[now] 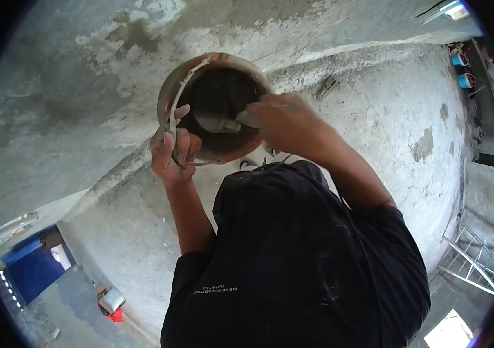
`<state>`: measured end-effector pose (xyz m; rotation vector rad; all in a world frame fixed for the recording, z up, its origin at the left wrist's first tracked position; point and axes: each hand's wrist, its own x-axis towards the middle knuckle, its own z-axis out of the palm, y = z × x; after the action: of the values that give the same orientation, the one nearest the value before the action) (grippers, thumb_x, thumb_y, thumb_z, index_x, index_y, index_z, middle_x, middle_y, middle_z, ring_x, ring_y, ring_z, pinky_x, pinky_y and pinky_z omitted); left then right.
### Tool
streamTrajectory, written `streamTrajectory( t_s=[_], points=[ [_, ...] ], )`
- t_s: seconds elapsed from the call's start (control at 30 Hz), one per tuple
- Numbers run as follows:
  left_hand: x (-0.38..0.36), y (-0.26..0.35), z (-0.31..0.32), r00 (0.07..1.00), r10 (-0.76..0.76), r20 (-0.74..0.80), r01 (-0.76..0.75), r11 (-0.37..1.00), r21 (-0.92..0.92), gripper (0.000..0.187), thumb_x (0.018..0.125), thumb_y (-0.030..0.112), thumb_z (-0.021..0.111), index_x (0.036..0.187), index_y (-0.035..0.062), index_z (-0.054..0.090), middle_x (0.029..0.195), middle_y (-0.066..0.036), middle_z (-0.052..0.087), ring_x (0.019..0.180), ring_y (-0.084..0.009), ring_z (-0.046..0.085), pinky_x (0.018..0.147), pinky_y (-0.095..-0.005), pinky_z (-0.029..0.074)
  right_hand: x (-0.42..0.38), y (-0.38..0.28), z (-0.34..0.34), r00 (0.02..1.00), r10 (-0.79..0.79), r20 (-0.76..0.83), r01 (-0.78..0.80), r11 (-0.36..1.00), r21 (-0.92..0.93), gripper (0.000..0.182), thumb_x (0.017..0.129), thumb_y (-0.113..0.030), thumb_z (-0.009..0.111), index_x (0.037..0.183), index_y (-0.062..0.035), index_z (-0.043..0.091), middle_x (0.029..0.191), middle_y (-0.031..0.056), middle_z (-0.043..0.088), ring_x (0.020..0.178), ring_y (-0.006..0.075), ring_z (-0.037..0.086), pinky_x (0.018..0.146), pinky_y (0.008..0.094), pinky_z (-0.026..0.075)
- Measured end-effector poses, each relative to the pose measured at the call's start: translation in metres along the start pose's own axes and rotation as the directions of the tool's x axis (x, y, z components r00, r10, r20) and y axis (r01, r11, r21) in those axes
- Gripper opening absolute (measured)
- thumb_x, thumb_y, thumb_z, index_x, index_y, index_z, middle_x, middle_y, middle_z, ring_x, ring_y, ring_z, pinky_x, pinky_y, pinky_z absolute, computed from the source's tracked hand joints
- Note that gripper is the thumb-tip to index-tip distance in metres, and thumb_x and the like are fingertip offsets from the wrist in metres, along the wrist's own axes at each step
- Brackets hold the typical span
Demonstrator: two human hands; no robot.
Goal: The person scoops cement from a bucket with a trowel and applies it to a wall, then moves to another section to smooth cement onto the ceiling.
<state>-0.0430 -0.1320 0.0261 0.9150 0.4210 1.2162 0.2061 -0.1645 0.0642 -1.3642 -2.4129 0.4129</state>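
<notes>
A round bucket [168, 87] with dark contents and orange-red smears on its rim hangs or stands in front of me at the upper middle. Its pale, rope-like handle [183, 84] runs along the left side, and my left hand [176, 152] is closed around it. My right hand [276, 119] is over the bucket's right rim, slightly blurred, with its fingers bent around a tool [218, 122] whose grey, rounded part reaches inside the bucket. The exact shape of that tool is unclear.
Rough grey plaster [107, 110] spans the upper left. Blue buckets [466, 80] stand at the upper right, a metal frame [472, 259] at the lower right. Toward the lower left are a blue panel [32, 267] and a box [112, 299] beside something red.
</notes>
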Motion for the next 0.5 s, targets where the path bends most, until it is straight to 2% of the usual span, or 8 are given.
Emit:
streamTrajectory(
  t_s=[0.07,0.17,0.3,0.37,0.4,0.43,0.47,0.5],
  points=[
    [-0.004,0.001,-0.008,0.990,0.102,0.093,-0.092,0.990,-0.105,0.056,0.097,0.026,0.045,0.131,-0.0176,0.036,0.046,0.001,0.038,0.035,-0.0047,0.022,0.039,-0.0244,0.019,0.017,-0.020,0.015,1.000,-0.007,0.000,0.007,1.000,-0.005,0.037,0.074,-0.008,0.062,0.110,-0.0028,0.063,0.101,0.0113,0.063,0.088,0.0284,0.062,0.069,0.0373,0.052],
    [-0.011,0.010,-0.013,0.995,0.094,0.042,-0.091,0.995,-0.050,0.056,0.097,0.030,0.043,0.131,-0.0139,0.036,0.044,0.004,0.036,0.037,-0.0057,0.024,0.043,-0.0240,0.020,0.032,-0.057,0.037,0.985,0.094,0.147,-0.071,0.985,-0.155,0.035,0.073,-0.011,0.063,0.106,0.0001,0.062,0.093,0.0118,0.060,0.084,0.0243,0.061,0.065,0.0344,0.051],
    [-0.012,0.014,-0.019,0.992,0.124,0.034,-0.123,0.992,-0.038,0.053,0.098,0.029,0.043,0.130,-0.0126,0.037,0.044,0.004,0.036,0.037,-0.0056,0.024,0.043,-0.0239,0.020,0.031,-0.080,0.070,0.993,0.113,-0.041,-0.117,0.988,-0.105,0.029,0.073,-0.017,0.065,0.096,-0.0003,0.062,0.088,0.0083,0.055,0.081,0.0186,0.056,0.060,0.0295,0.048],
    [-0.014,0.015,-0.025,0.993,0.113,0.023,-0.111,0.993,-0.049,0.052,0.098,0.028,0.042,0.130,-0.0123,0.036,0.045,0.004,0.036,0.037,-0.0056,0.024,0.043,-0.0241,0.020,0.023,-0.085,0.072,0.973,-0.027,0.230,0.097,0.949,-0.300,0.031,0.071,-0.020,0.066,0.092,0.0018,0.061,0.090,0.0092,0.055,0.080,0.0204,0.055,0.061,0.0295,0.046],
    [-0.016,0.014,-0.028,0.993,0.119,0.019,-0.118,0.992,-0.048,0.052,0.098,0.028,0.042,0.130,-0.0123,0.036,0.045,0.004,0.036,0.037,-0.0056,0.024,0.043,-0.0241,0.020,0.019,-0.082,0.076,0.972,-0.033,0.232,0.104,0.948,-0.301,0.031,0.071,-0.020,0.066,0.092,0.0018,0.061,0.090,0.0092,0.055,0.080,0.0204,0.055,0.061,0.0295,0.046],
    [-0.019,0.011,-0.031,0.994,0.111,-0.001,-0.110,0.988,-0.106,0.052,0.098,0.028,0.041,0.130,-0.0123,0.036,0.045,0.004,0.036,0.037,-0.0058,0.024,0.043,-0.0242,0.020,0.014,-0.077,0.084,0.987,0.079,0.143,-0.085,0.996,0.037,0.031,0.070,-0.021,0.067,0.091,0.0017,0.062,0.090,0.0093,0.055,0.080,0.0205,0.054,0.061,0.0293,0.044],
    [-0.023,0.008,-0.031,0.995,0.098,-0.023,-0.100,0.981,-0.164,0.051,0.098,0.027,0.041,0.130,-0.0123,0.036,0.046,0.004,0.036,0.037,-0.0060,0.025,0.043,-0.0242,0.021,0.010,-0.074,0.089,0.971,0.217,0.104,-0.241,0.892,0.382,0.032,0.069,-0.022,0.068,0.089,0.0015,0.062,0.091,0.0095,0.056,0.079,0.0207,0.053,0.062,0.0291,0.042],
    [-0.026,0.005,-0.029,0.994,0.102,-0.031,-0.106,0.980,-0.167,0.051,0.098,0.027,0.041,0.130,-0.0123,0.036,0.046,0.004,0.036,0.037,-0.0060,0.025,0.043,-0.0242,0.021,0.016,-0.075,0.071,0.971,0.212,0.111,-0.239,0.894,0.380,0.032,0.069,-0.022,0.068,0.089,0.0015,0.062,0.091,0.0095,0.056,0.079,0.0207,0.053,0.062,0.0291,0.042]
  ],
)
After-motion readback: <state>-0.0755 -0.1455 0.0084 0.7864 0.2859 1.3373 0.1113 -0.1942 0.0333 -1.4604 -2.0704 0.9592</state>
